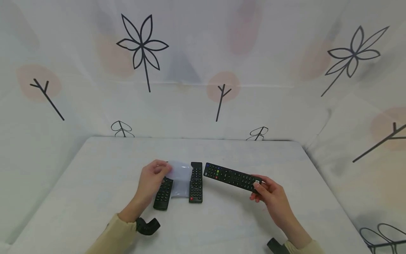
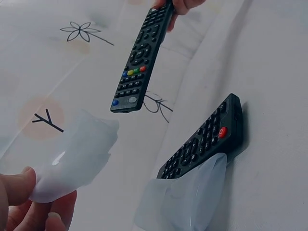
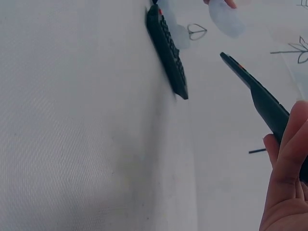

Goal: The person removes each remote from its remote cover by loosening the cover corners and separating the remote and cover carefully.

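In the head view, my left hand (image 1: 151, 177) pinches translucent plastic film (image 1: 180, 176), which looks like a thin bag. The left wrist view shows the pinched film (image 2: 79, 161) raised between thumb and fingers. More film (image 2: 185, 204) shows lower down, beside a remote control on the table. My right hand (image 1: 273, 198) grips one end of a long black remote control (image 1: 231, 176), its buttons up and its far end pointing left above the table. A second black remote (image 1: 196, 183) lies right of the film. Partly under my left hand lies a third remote (image 1: 163, 195).
A white-covered table (image 1: 241, 225) holds everything. Behind it hangs a pale cloth backdrop (image 1: 190, 53) printed with line-drawn plants. Dark wrist-worn devices (image 1: 147, 226) stick out by both sleeves.
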